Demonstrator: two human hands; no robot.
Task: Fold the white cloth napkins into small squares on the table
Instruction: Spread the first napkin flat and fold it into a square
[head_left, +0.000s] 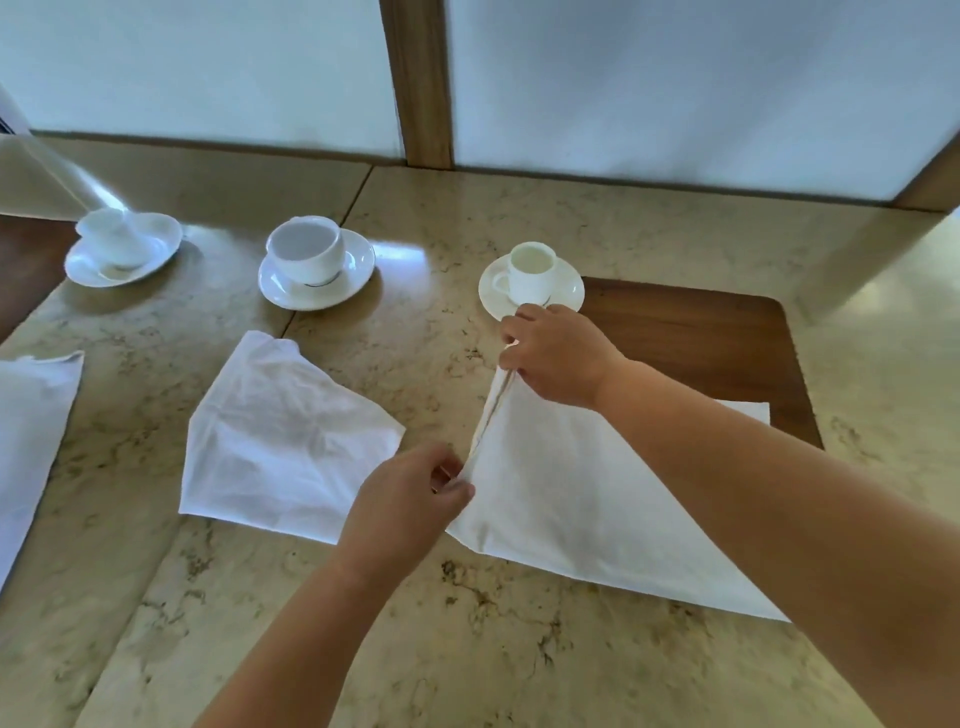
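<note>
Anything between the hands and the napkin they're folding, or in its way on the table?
No. Left hand and right hand both pinch the napkin edge already. A cup on its saucer sits just beyond the right hand; a crumpled napkin lies left.

Premises appear to be a café or restaurant dining area, possibly a hotel. Evidence: a polished marble-pattern table (519, 649) with a wood inlay (701, 338) beyond the right hand (558, 356). Three white cups on saucers stand in a row past the hands: one cup (530, 273) just beyond the right hand, another (306, 252) further left, a third (117, 236) far left. White cloth napkins (280, 436) lie spread out. Frosted panels (675, 88) in wood framing (418, 83) back the table.
</note>
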